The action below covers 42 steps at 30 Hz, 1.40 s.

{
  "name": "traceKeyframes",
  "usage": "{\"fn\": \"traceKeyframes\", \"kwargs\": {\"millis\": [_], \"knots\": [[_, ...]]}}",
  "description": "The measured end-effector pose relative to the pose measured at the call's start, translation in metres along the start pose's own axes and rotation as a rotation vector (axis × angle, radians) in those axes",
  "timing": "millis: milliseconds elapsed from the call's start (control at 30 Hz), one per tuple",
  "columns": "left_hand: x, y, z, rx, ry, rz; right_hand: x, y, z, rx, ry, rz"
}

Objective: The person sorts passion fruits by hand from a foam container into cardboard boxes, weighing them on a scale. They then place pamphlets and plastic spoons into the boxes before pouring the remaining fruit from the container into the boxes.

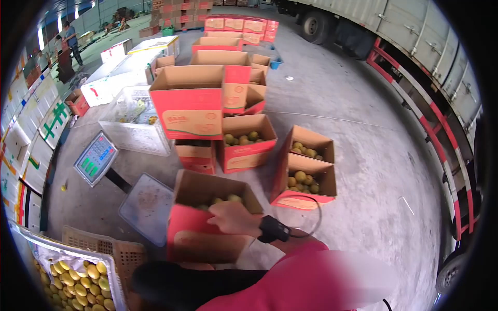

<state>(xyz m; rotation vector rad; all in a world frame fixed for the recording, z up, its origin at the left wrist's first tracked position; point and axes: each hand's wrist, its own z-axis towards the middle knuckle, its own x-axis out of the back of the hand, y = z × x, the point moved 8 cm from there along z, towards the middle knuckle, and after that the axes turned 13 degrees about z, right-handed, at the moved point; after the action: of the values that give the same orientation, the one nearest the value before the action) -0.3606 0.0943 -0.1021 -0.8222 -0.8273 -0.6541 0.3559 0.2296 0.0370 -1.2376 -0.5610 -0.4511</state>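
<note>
My right hand (233,217), with a black device strapped to its wrist (274,229), reaches in from the lower right under a pink sleeve (295,277). Its fingers look curled over the near upper edge of an open red-and-brown cardboard box (202,233). A few round yellow-green fruits (234,198) show inside that box, just beyond the hand; the rest of its contents is hidden. Left of the box lies the flat platform (148,207) of a scale with a lit display (96,158). My left hand is not in view.
Two open fruit boxes (311,189) stand to the right. Ahead are another fruit box (249,150) and a row of cartons (187,103). A white crate (135,129) stands behind the scale. Lower left is a crate of oval yellow fruits (78,285). A truck (415,57) is parked at right.
</note>
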Motion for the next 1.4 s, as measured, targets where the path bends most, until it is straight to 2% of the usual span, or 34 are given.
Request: {"fn": "traceKeyframes", "kwargs": {"millis": [33,67,100,133,167,200,233,267,367,433,467,533,567,600,633,667,700,733,767,800,833,900,967,1033,1067,1133,1167,1200,1233,1300,1333,1400], "knots": [[-0.005,-0.005,0.001,0.045,-0.016,-0.023,0.018,0.012,-0.024,-0.115,0.030,-0.045],[-0.022,0.006,0.002,-0.114,-0.117,0.662,0.036,0.022,-0.050,-0.220,0.065,-0.055],[-0.028,0.005,0.010,-0.103,-0.109,0.652,0.056,0.033,-0.072,-0.312,0.100,-0.068],[-0.010,0.010,0.012,-0.154,0.314,0.250,0.072,0.037,-0.096,-0.331,0.161,-0.120],[0.009,0.001,0.004,-0.125,0.318,0.245,0.083,0.044,-0.119,-0.342,0.219,-0.173],[0.015,-0.012,-0.006,-0.007,0.067,-0.136,0.094,0.054,-0.138,-0.351,0.218,-0.261],[0.032,0.007,-0.013,-0.060,0.049,0.402,0.097,0.064,-0.158,-0.372,0.209,-0.337],[0.047,0.010,-0.022,-0.045,0.033,0.408,0.098,0.076,-0.172,-0.356,0.192,-0.339],[0.084,0.004,-0.048,-0.033,-0.020,-0.112,0.087,0.113,-0.220,-0.325,0.200,-0.483],[0.124,0.005,-0.069,0.144,0.136,-0.212,0.050,0.171,-0.263,-0.641,-0.344,-0.623],[0.120,0.010,-0.074,0.115,0.095,-0.193,0.050,0.186,-0.274,-0.639,-0.344,-0.635],[0.108,0.013,-0.088,0.105,0.007,-0.046,0.051,0.195,-0.295,-0.483,-0.168,-0.620],[0.086,0.007,-0.083,0.131,0.107,-0.439,0.053,0.195,-0.312,-0.409,-0.088,-0.606],[0.100,0.016,-0.086,0.042,0.059,-0.509,0.049,0.196,-0.321,-0.446,-0.110,-0.577],[0.114,0.026,-0.085,0.046,-0.003,-0.543,0.052,0.194,-0.311,-0.470,-0.118,-0.557],[0.123,0.033,-0.082,-0.023,-0.082,-0.591,0.056,0.179,-0.310,-0.430,-0.087,-0.593],[0.158,0.049,-0.085,-0.115,-0.094,-0.875,0.061,0.160,-0.314,-0.390,-0.054,-0.628],[0.178,0.051,-0.089,-0.126,-0.077,-0.909,0.069,0.144,-0.322,-0.387,-0.052,-0.640],[0.179,0.040,-0.093,-0.137,-0.020,-0.984,0.080,0.114,-0.334,-0.260,0.088,-0.610],[0.205,0.036,-0.100,-0.174,0.038,-0.932,0.094,0.091,-0.349,-0.131,0.229,-0.581],[0.238,0.031,-0.106,-0.215,0.092,-0.876,0.101,0.087,-0.367,-0.141,0.228,-0.583],[0.273,0.017,-0.124,-0.205,0.053,-0.906,0.122,0.087,-0.401,-0.260,0.226,-0.457],[0.249,-0.015,-0.126,-0.175,0.067,-0.973,0.146,0.095,-0.418,-0.350,0.284,-0.379],[0.225,-0.035,-0.128,-0.124,-0.111,-1.092,0.177,0.088,-0.414,-0.427,0.371,-0.426],[0.206,-0.046,-0.129,-0.055,-0.185,-1.263,0.187,0.091,-0.411,-0.406,0.400,-0.429],[0.140,-0.079,-0.136,0.038,-0.087,-1.553,0.218,0.099,-0.409,-0.181,0.692,-0.112],[0.136,-0.081,-0.148,0.110,-0.141,-1.710,0.226,0.099,-0.406,-0.163,0.711,-0.117],[0.144,-0.082,-0.160,0.153,-0.235,-1.679,0.238,0.097,-0.407,-0.119,0.778,-0.080],[0.120,-0.096,-0.155,0.149,-0.230,-1.695,0.247,0.094,-0.411,-0.080,0.839,-0.044],[0.033,-0.122,-0.156,0.155,-0.423,-1.478,0.261,0.086,-0.422,-0.090,0.862,-0.079],[0.147,-0.106,-0.186,0.095,-0.207,-0.938,0.266,0.083,-0.431,-0.112,0.866,-0.119],[0.129,-0.100,-0.205,0.127,-0.203,-1.009,0.272,0.075,-0.446,-0.143,0.855,-0.183]]}}
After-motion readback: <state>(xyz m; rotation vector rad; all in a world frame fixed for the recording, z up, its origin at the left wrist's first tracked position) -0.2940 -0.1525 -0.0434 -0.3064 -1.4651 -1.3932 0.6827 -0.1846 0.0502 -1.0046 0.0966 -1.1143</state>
